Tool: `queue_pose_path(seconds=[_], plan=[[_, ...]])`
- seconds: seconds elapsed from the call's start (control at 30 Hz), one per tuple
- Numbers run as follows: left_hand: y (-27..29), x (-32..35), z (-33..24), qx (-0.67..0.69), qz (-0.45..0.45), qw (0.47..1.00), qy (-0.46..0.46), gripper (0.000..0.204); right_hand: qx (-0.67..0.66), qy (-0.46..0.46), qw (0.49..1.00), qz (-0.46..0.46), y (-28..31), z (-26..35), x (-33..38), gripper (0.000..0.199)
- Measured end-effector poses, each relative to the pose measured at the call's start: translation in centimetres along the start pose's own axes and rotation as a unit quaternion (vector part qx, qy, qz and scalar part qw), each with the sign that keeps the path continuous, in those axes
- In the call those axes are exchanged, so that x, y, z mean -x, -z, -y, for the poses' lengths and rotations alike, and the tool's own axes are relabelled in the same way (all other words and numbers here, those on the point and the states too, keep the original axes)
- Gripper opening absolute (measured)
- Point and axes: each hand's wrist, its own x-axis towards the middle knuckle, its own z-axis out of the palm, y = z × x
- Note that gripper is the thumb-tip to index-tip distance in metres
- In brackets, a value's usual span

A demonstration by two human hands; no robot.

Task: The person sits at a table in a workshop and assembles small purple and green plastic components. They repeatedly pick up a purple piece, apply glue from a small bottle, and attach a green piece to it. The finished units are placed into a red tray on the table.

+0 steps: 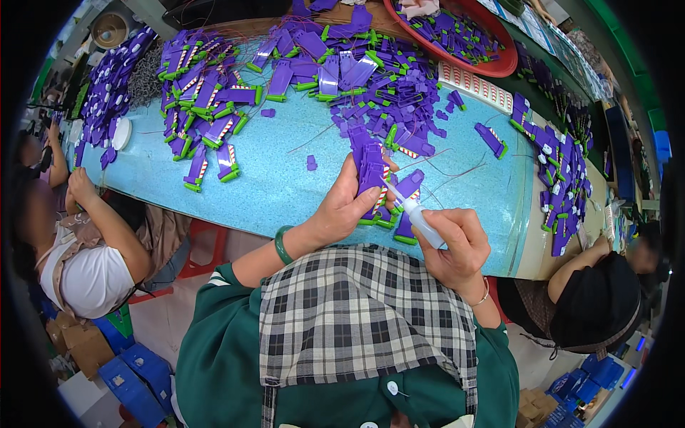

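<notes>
My left hand (pixel 339 205) is closed around several flat purple plastic pieces (pixel 371 167), fanned in a stack with the thumb on top. In my right hand (pixel 457 246) is a translucent white squeeze bottle (pixel 422 220), tilted so its thin nozzle points up and left at the pieces. Whether the tip touches them I cannot tell. Just beyond and beside the hands lie more purple pieces with green ends and red-and-white striped strips (pixel 410 184). Fine red wires trail across the tabletop near them.
Heaps of purple-green pieces (pixel 207 93) cover the far side of the blue table (pixel 264 192). A red basin (pixel 499 65) holds more, near a sheet of striped stickers (pixel 474 87). One person (pixel 93 250) sits at left, another (pixel 596 299) at right beside a further pile (pixel 560 185).
</notes>
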Motion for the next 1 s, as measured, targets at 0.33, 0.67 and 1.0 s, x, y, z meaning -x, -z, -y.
queue_pose_path(seconds=[0.33, 0.67, 1.0], plan=[[-0.8, 0.0, 0.1, -0.097, -0.054, 0.992, -0.065, 0.042, 0.003, 0.004, 1.0, -0.015, 0.1, 0.1, 0.3, 0.043], [-0.6, 0.2, 0.4, -0.276, -0.062, 0.957, -0.063, 0.047, -0.006, -0.023, 0.999, 0.028, 0.1, 0.5, 0.2, 0.04], [-0.3, 0.1, 0.7, -0.306, -0.057, 0.947, -0.082, 0.049, -0.008, -0.013, 1.0, 0.013, 0.0, 0.3, -0.3, 0.042]])
